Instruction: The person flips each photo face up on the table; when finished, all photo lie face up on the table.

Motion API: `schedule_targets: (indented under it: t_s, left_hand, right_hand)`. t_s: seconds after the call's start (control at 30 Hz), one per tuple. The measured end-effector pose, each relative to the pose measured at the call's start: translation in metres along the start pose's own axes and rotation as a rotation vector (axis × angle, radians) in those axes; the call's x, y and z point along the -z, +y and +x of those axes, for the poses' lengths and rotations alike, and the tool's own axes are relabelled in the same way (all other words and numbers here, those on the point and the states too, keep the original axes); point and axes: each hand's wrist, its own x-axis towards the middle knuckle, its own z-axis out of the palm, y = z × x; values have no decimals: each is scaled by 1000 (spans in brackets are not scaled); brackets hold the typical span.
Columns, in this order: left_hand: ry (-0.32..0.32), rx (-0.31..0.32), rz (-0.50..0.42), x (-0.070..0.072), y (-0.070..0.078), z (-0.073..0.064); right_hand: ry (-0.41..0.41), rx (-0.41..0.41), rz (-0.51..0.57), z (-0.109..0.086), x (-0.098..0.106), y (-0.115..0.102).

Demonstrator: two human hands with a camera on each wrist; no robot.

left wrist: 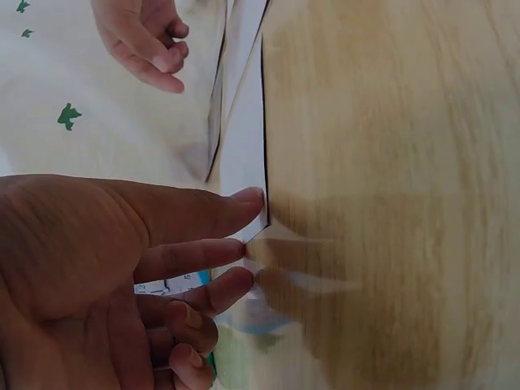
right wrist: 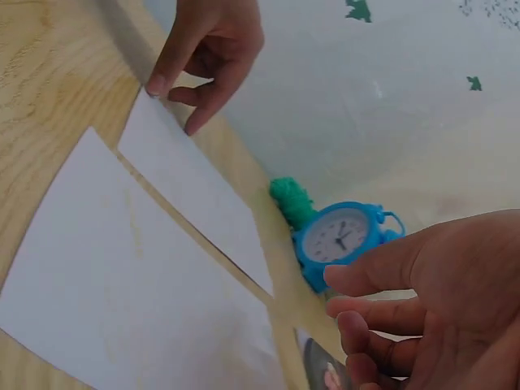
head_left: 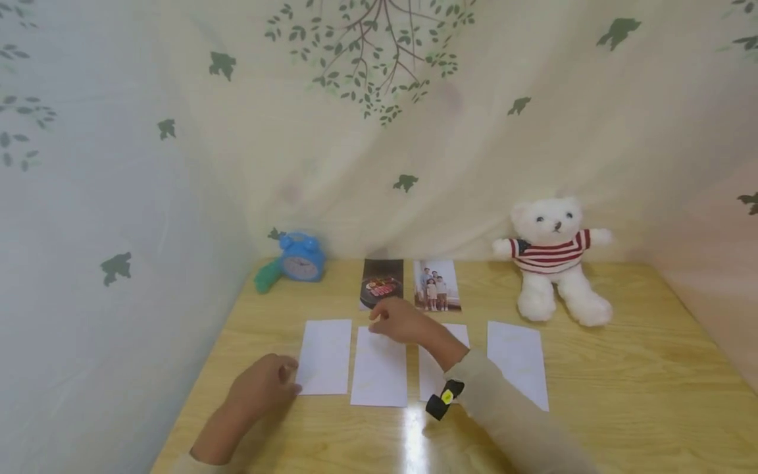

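Several white cards lie in a row on the table. My left hand (head_left: 257, 388) is at the leftmost card (head_left: 324, 359), its thumb at the near corner and its fingers along the left edge. In the left wrist view its thumb (left wrist: 219, 210) overlaps the card's edge. My right hand (head_left: 403, 320) hovers over the far edge of the second card (head_left: 379, 372), with loosely bent fingers and nothing between them. Its forearm partly hides the third card (head_left: 430, 375). A fourth white card (head_left: 518, 362) lies to the right of that arm.
Behind the row lie a dark food photo (head_left: 381, 276) and a family photo (head_left: 437, 285). A blue alarm clock (head_left: 302, 257) and a green object (head_left: 268, 276) stand at the back left. A white teddy bear (head_left: 551, 260) sits at the back right against the cloth.
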Motion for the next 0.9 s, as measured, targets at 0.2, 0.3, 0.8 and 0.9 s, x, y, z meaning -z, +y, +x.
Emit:
schedule_targets:
  t_s: [0.2,0.3,0.8,0.9]
  left_hand:
    - [22,1,6,-5,-4,0]
    - [19,9,8,-4,-2,1]
    - [-26,30,20,-3,0,3]
    - [-28,18,18,-3,0,3]
  right_hand:
    - [46,36,-105,17,-33,-3]
    - [94,54,-182,26,-43,-5]
    - [136,-65,-238,50,-58,-16]
    - [157,-49,-201,50,-57,-17]
